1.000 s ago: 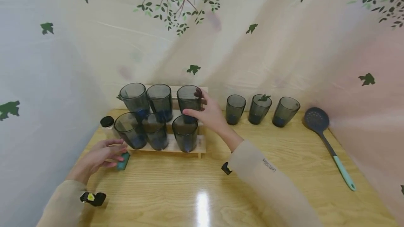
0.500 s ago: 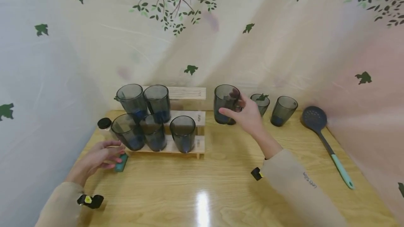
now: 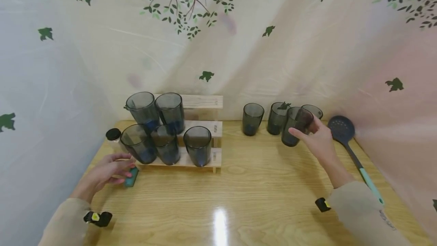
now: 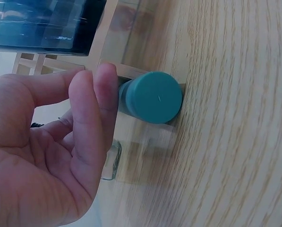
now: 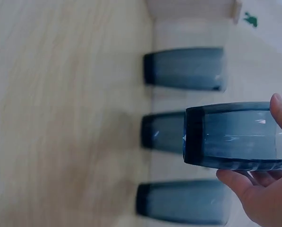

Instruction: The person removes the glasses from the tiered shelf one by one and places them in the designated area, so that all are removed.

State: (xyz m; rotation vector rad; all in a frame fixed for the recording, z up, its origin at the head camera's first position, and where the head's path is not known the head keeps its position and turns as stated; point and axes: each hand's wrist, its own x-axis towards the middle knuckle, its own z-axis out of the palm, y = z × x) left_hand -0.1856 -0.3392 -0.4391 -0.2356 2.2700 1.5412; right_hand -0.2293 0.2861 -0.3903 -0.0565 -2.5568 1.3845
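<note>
The right hand (image 3: 319,141) sits at about three o'clock on the wooden worktop (image 3: 239,196), its fingers (image 3: 297,134) and thumb wrapped round a dark smoked tumbler (image 3: 294,126). The right wrist view shows that tumbler (image 5: 235,136) lifted clear of the surface, with a fingertip on its upper side and the other fingers curled under it. Behind it, along the curtain at roughly one o'clock, three more tumblers stand upright in a row: one to the left (image 3: 252,119), one in the middle (image 3: 277,117), and one at the right end (image 3: 312,112) that is partly hidden by the held glass. Just right of the hand lies a slotted spoon (image 3: 342,129) with a teal-tipped handle, pointing toward four o'clock. At about ten o'clock stands a stepped wooden rack (image 3: 201,124) carrying five tumblers, two on the upper step (image 3: 155,109) and three on the lower one (image 3: 167,143); the right-hand place on the upper step is bare wood. The left hand (image 3: 106,172) rests at eight o'clock by the rack's left foot, fingers loosely bent, their tips against a small teal cylinder (image 4: 150,97) lying on the worktop; whether they truly pinch it cannot be told. A black-capped jar (image 3: 113,136) stands just behind that hand.
</note>
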